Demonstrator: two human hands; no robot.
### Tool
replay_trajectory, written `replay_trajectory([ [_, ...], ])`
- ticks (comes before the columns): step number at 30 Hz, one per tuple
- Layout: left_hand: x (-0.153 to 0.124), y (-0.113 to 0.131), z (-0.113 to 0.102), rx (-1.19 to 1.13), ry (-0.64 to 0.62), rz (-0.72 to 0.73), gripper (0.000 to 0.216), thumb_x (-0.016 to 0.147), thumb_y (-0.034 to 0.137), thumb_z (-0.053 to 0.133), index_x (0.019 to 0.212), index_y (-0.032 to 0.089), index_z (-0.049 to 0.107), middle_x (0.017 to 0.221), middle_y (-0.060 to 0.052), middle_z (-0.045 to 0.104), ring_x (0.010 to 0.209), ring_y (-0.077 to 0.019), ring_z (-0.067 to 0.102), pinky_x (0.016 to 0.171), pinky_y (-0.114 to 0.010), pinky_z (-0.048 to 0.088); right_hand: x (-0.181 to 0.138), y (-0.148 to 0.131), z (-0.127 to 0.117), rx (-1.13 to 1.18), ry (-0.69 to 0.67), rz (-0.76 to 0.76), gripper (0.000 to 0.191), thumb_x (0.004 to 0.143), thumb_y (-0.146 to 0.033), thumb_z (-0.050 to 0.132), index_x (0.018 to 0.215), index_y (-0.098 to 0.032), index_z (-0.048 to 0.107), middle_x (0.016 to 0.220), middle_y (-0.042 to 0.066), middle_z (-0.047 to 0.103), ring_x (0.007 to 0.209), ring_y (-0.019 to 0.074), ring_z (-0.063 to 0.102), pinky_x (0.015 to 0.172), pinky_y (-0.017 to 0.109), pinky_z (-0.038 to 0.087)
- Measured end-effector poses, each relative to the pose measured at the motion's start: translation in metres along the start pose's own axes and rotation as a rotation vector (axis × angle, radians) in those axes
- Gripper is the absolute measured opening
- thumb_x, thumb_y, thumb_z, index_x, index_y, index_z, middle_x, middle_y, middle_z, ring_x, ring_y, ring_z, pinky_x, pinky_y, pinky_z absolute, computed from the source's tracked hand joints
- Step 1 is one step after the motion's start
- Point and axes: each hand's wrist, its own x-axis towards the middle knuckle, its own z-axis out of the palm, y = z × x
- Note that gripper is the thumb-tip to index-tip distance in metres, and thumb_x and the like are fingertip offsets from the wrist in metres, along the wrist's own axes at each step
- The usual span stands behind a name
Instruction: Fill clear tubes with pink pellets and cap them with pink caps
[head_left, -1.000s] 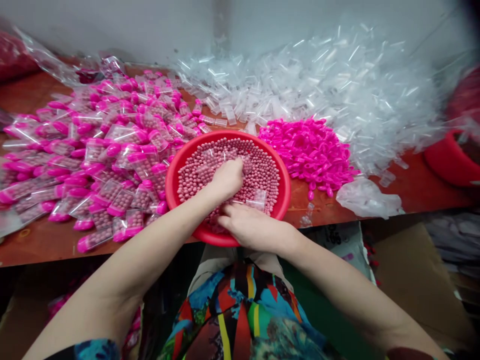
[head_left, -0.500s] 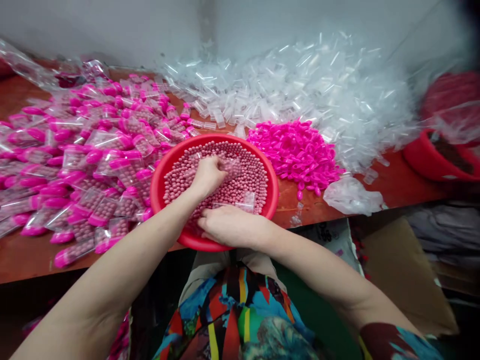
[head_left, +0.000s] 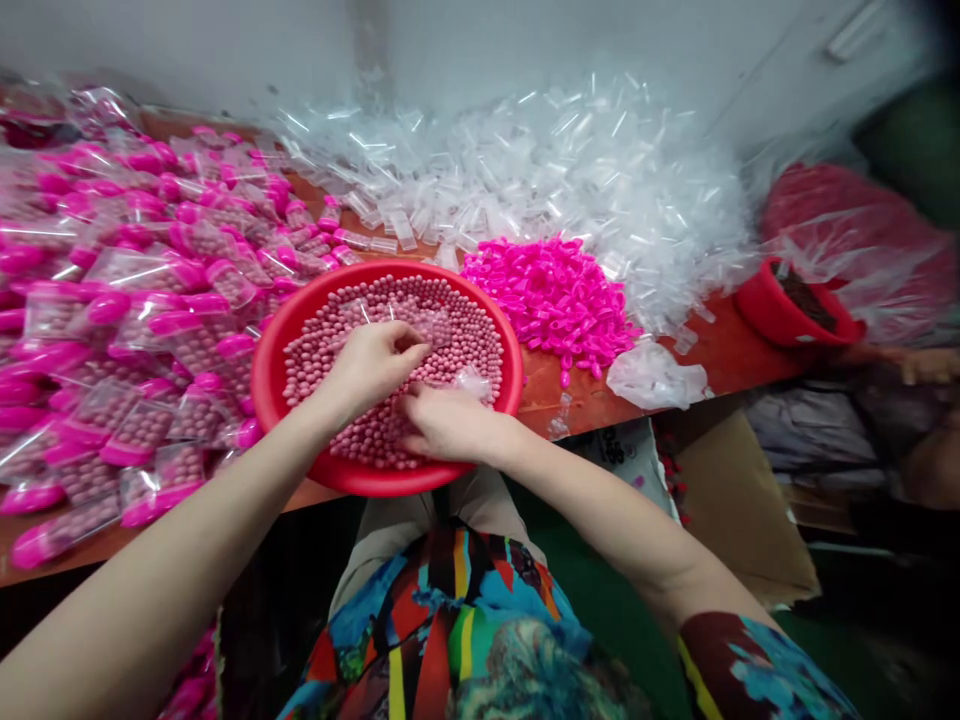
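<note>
A red round basin [head_left: 270,360] full of small pink balls [head_left: 465,335] sits at the table's near edge. Both my hands are inside it. My left hand [head_left: 371,362] is curled over the balls, its fingers pinched near a clear plastic tube [head_left: 435,325]; whether they grip it I cannot make out. Just to its right, my right hand [head_left: 446,422] rests on the balls with its fingers closed. A second clear tube [head_left: 474,380] lies beside it. What each hand holds is hidden by the fingers.
Filled clear tubes with pink caps [head_left: 135,290] cover the table's left. Loose pink caps [head_left: 551,295] lie right of the basin. Empty clear tubes [head_left: 525,170] are piled behind. Another red basin [head_left: 787,310] under plastic stands at far right. A cardboard box [head_left: 735,500] sits below.
The view has swung to the right, so everything sits further left in frame. My left hand has drawn back toward my right hand, and the two have come close together over the balls.
</note>
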Motion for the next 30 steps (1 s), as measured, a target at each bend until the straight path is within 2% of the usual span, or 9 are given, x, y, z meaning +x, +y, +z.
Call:
replay_trajectory([
  [6, -0.028, -0.011, -0.007, -0.018, -0.065, -0.047, 0.026, 0.081, 0.036, 0.058, 0.087, 0.017, 0.074, 0.083, -0.004, 0.075, 0.073, -0.0203, 0.066, 0.070, -0.029, 0.049, -0.020, 0.027, -0.015, -0.207, 0.029, 0.253, 0.030, 0.099, -0.030, 0.044, 0.121, -0.013, 0.056, 0.124, 0.016, 0.057, 0.099, 0.0262, 0.066, 0.076, 0.035, 0.055],
  [9, -0.042, -0.013, -0.011, -0.034, -0.034, -0.071, 0.026, 0.083, 0.035, 0.057, 0.090, 0.016, 0.074, 0.087, -0.004, 0.076, 0.077, -0.0197, 0.067, 0.076, -0.029, 0.050, -0.021, 0.033, -0.019, -0.264, 0.050, 0.282, 0.031, 0.098, -0.030, 0.047, 0.124, -0.014, 0.054, 0.126, 0.016, 0.055, 0.103, 0.0262, 0.065, 0.081, 0.034, 0.054],
  [12, -0.052, -0.015, -0.010, -0.089, 0.109, -0.132, 0.023, 0.083, 0.031, 0.058, 0.091, 0.015, 0.073, 0.087, -0.005, 0.075, 0.079, -0.0187, 0.067, 0.077, -0.028, 0.051, -0.012, 0.027, -0.017, -0.294, 0.074, 0.198, 0.028, 0.099, -0.027, 0.045, 0.122, -0.014, 0.056, 0.122, 0.016, 0.057, 0.102, 0.0274, 0.064, 0.083, 0.036, 0.052],
  [18, -0.061, -0.024, -0.002, -0.456, 0.519, -0.228, 0.018, 0.084, 0.030, 0.060, 0.091, 0.016, 0.067, 0.074, -0.002, 0.068, 0.057, -0.0108, 0.058, 0.055, -0.021, 0.047, 0.015, -0.001, 0.000, -0.377, 0.042, 0.045, 0.035, 0.096, -0.008, 0.031, 0.111, -0.008, 0.062, 0.112, 0.019, 0.060, 0.097, 0.0318, 0.063, 0.081, 0.043, 0.050],
  [21, -0.061, -0.027, -0.001, -0.582, 0.617, -0.204, 0.015, 0.084, 0.029, 0.061, 0.089, 0.016, 0.065, 0.073, 0.000, 0.065, 0.052, -0.0083, 0.054, 0.052, -0.020, 0.044, 0.024, -0.008, 0.013, -0.253, 0.010, -0.077, 0.031, 0.095, -0.009, 0.035, 0.108, -0.009, 0.063, 0.112, 0.018, 0.061, 0.093, 0.0279, 0.063, 0.081, 0.040, 0.049],
  [24, -0.062, -0.029, -0.001, -0.617, 0.635, -0.183, 0.013, 0.084, 0.029, 0.062, 0.087, 0.017, 0.065, 0.070, 0.001, 0.063, 0.053, -0.0082, 0.054, 0.053, -0.020, 0.044, 0.028, -0.006, 0.020, 0.043, 0.012, -0.146, 0.021, 0.089, -0.011, 0.053, 0.108, -0.011, 0.062, 0.112, 0.013, 0.062, 0.094, 0.0227, 0.061, 0.084, 0.035, 0.049],
  [26, -0.062, -0.031, -0.002, -0.620, 0.635, -0.180, 0.015, 0.084, 0.030, 0.062, 0.088, 0.017, 0.066, 0.071, 0.001, 0.063, 0.056, -0.0090, 0.056, 0.056, -0.020, 0.046, 0.028, -0.001, 0.020, 0.271, 0.068, -0.141, 0.024, 0.083, -0.013, 0.062, 0.107, -0.012, 0.062, 0.107, 0.009, 0.064, 0.095, 0.0205, 0.060, 0.086, 0.033, 0.048],
  [30, -0.064, -0.029, -0.004, -0.567, 0.621, -0.190, 0.016, 0.084, 0.031, 0.062, 0.087, 0.016, 0.067, 0.079, -0.001, 0.067, 0.070, -0.0119, 0.061, 0.068, -0.023, 0.050, 0.026, 0.009, 0.015, 0.600, 0.209, -0.067, 0.028, 0.086, -0.025, 0.065, 0.111, -0.014, 0.061, 0.100, 0.004, 0.066, 0.089, 0.0175, 0.059, 0.083, 0.032, 0.047],
])
